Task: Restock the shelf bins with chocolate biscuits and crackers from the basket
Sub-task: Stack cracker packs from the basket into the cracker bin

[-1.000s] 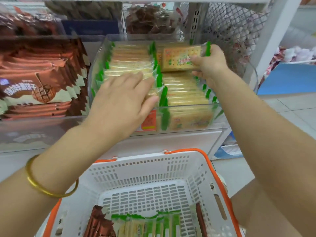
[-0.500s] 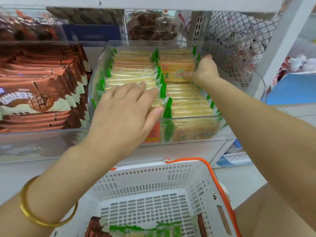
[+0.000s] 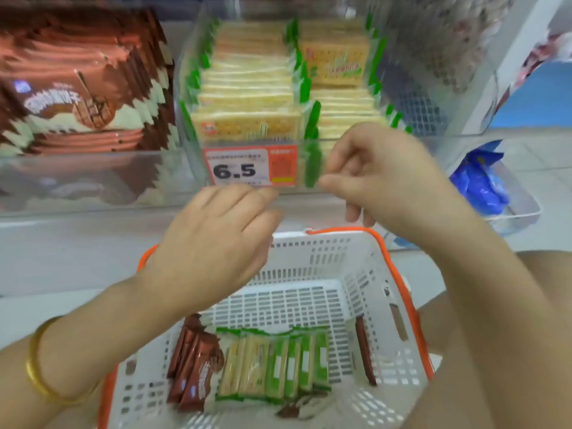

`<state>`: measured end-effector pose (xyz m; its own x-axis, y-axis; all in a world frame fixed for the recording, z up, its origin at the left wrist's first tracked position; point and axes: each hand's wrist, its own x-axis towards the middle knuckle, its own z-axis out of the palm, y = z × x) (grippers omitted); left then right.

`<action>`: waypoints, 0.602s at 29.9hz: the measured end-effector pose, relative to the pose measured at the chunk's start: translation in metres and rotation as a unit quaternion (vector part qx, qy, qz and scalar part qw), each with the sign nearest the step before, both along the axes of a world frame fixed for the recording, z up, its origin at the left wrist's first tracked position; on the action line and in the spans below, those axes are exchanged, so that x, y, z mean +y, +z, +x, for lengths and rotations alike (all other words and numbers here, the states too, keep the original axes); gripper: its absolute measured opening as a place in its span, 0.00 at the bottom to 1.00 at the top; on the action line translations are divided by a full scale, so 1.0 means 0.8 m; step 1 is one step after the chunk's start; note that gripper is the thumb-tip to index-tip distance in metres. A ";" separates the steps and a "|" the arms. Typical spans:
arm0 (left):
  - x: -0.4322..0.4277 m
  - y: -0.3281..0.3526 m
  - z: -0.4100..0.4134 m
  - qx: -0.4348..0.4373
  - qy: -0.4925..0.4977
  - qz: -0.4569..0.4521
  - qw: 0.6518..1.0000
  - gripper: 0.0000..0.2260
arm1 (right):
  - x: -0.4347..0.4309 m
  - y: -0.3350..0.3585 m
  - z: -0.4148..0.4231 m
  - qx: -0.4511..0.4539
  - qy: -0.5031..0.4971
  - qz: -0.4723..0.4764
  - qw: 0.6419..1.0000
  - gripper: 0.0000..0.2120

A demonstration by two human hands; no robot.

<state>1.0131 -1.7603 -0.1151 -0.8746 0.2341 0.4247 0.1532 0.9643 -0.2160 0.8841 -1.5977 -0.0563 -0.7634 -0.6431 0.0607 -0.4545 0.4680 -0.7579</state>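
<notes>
Both my hands hover over the white basket [image 3: 365, 274] with its orange rim, holding nothing. My left hand [image 3: 216, 239] has relaxed fingers pointing down. Just below the bin's front, my right hand [image 3: 380, 178] has loosely curled fingers. The clear cracker bin [image 3: 192, 140] on the shelf holds two rows of green-edged cracker packs [image 3: 247, 88]; one pack [image 3: 335, 61] lies face up on the right row. Left of it, a bin holds brown chocolate biscuit packs [image 3: 74, 88]. In the basket lie several cracker packs [image 3: 272, 366] and chocolate biscuit packs [image 3: 195, 366].
A price tag reading 6.5 [image 3: 250, 167] is fixed to the cracker bin's front. A white mesh shelf panel [image 3: 433, 57] stands to the right. Lower right, a clear tray holds blue packets [image 3: 478, 181]. The white shelf edge [image 3: 77, 236] runs below the bins.
My right hand let go of the cracker pack, now lying on the right row, and drew back. My left hand left the left row. Both came down above the basket.
</notes>
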 end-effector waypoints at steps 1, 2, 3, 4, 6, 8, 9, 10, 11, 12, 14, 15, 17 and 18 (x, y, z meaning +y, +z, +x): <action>-0.001 -0.023 0.011 -0.077 0.008 0.005 0.997 0.14 | -0.002 -0.029 0.018 -0.066 0.058 0.078 0.993 0.06; -0.001 -0.048 0.022 -0.157 0.022 0.015 0.987 0.15 | -0.010 -0.064 0.030 -0.122 0.109 0.170 0.972 0.04; 0.000 -0.071 0.030 -0.231 0.036 0.021 0.972 0.16 | -0.022 -0.109 0.036 -0.159 0.142 0.255 0.943 0.04; 0.003 -0.091 0.038 -0.296 0.051 0.018 0.954 0.16 | -0.031 -0.161 0.036 -0.177 0.166 0.324 0.914 0.07; 0.012 -0.121 0.052 -0.369 0.066 0.015 0.927 0.15 | -0.031 -0.265 0.035 -0.173 0.194 0.424 0.868 0.15; 0.020 -0.139 0.063 -0.406 0.056 0.015 0.912 0.17 | -0.013 -0.349 0.036 -0.159 0.186 0.477 0.844 0.19; 0.024 -0.145 0.066 -0.424 0.050 0.007 0.904 0.18 | -0.001 -0.383 0.039 -0.162 0.179 0.489 0.838 0.21; 0.029 -0.148 0.068 -0.442 0.044 -0.003 0.896 0.19 | 0.010 -0.410 0.043 -0.170 0.173 0.495 0.834 0.23; 0.032 -0.149 0.069 -0.449 0.039 -0.002 0.893 0.19 | 0.017 -0.431 0.048 -0.180 0.168 0.500 0.830 0.25; 0.034 -0.148 0.068 -0.446 0.036 0.002 0.894 0.19 | 0.020 -0.447 0.053 -0.188 0.159 0.505 0.827 0.26; 0.035 -0.150 0.069 -0.443 0.038 0.012 0.896 0.19 | 0.020 -0.471 0.060 -0.191 0.144 0.498 0.833 0.28; 0.035 -0.150 0.068 -0.442 0.038 0.020 0.896 0.19 | 0.019 -0.477 0.062 -0.184 0.137 0.495 0.838 0.28; 0.033 -0.150 0.065 -0.447 0.042 0.029 0.893 0.18 | 0.016 -0.479 0.063 -0.161 0.153 0.501 0.837 0.19; 0.033 -0.151 0.062 -0.453 0.044 0.026 0.890 0.18 | 0.014 -0.476 0.064 -0.159 0.165 0.505 0.832 0.13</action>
<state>1.0630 -1.7340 -0.2358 -0.8776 0.1488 -0.4557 0.1657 0.9862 0.0029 0.9351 -1.5864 -0.4373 -0.4095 -0.4206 -0.8096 -0.5358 0.8291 -0.1597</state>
